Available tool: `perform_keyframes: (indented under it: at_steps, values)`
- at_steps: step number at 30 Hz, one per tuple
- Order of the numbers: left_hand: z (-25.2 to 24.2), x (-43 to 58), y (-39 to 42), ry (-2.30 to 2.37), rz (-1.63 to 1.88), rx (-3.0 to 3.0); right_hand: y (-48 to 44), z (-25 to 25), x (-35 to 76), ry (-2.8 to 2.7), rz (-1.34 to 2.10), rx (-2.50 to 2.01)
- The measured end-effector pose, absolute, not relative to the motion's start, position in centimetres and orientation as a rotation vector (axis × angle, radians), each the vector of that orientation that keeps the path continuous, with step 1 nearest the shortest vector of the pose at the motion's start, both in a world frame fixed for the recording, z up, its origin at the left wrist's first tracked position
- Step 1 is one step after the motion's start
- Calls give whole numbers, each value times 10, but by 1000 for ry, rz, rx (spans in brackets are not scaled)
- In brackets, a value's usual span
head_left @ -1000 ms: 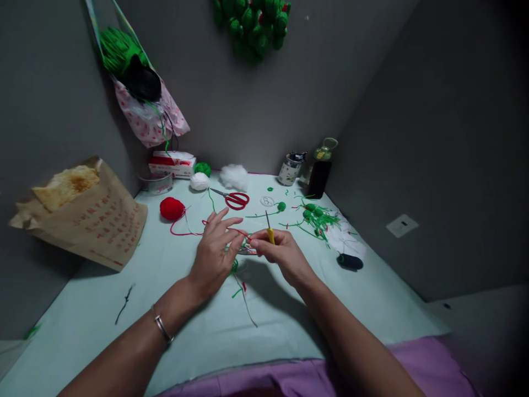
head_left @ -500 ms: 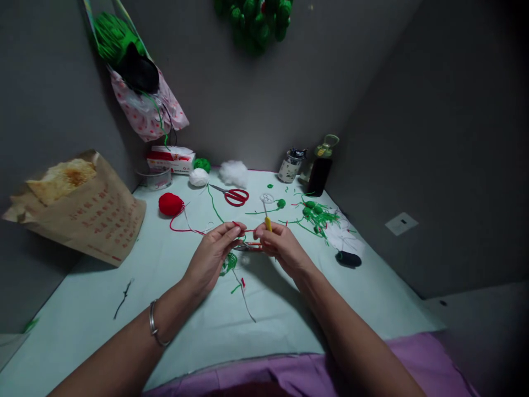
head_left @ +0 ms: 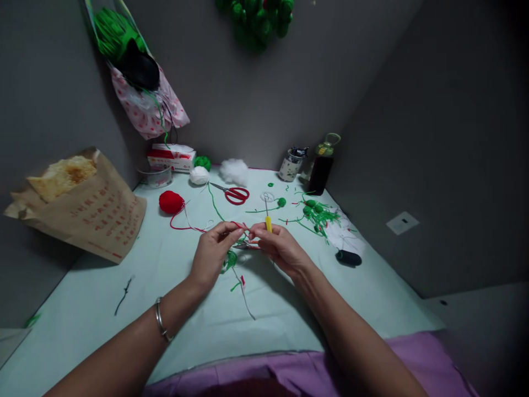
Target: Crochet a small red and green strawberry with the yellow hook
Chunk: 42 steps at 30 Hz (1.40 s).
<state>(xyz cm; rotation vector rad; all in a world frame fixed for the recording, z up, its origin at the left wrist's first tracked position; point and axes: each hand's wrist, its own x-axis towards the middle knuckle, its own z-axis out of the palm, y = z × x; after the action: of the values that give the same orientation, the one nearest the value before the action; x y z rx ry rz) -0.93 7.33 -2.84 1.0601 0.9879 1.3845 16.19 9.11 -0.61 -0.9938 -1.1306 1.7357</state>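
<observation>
Apparently, the thin strand of red yarn (head_left: 236, 223) was the thing being worked: it lay at the fingertips of both hands, just above the table covered in pale green (head_left: 264, 339). I judged the step to be an arranging of this strand by the fingers, perhaps for a loop or a first stitch. The next move, in my opinion, called for keeping the yarn taut with the left and bringing the hook's tip down to it.

The left hand (head_left: 211, 252) pinched the strand between thumb and forefinger. The right hand (head_left: 283, 248) gripped the slim metal hook with a yellow handle (head_left: 268, 224), while its thumb and forefinger met near the yarn; whether they also pinched it, I could not tell. The hook's long axis stood steep, the metal tip pointing up and away from the person. The short visible part of the strand ran roughly crosswise, from hand to hand.

Below the fingers lay a small cutting tool with orange-red handles (head_left: 247, 245), and by the left palm a loose green yarn tangle (head_left: 228, 262). Beyond the left hand rested the round red yarn ball (head_left: 171, 202); beyond both hands, the metal scissors with red loop handles (head_left: 237, 196).
</observation>
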Motion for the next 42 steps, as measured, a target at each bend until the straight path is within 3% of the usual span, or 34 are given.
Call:
perform_keyframes:
  at_steps: [12,35,42]
  values:
    - [-29,-9,74,1053,1314,1253,91,-11,158,-1212,1681,-1053]
    - [-29,-9,74,1098,1257,1200,80,-10,150,-1372,1168,-1106]
    - [-25,-10,73,974,1132,1197,83,-10,152,-1255,1308,-1100]
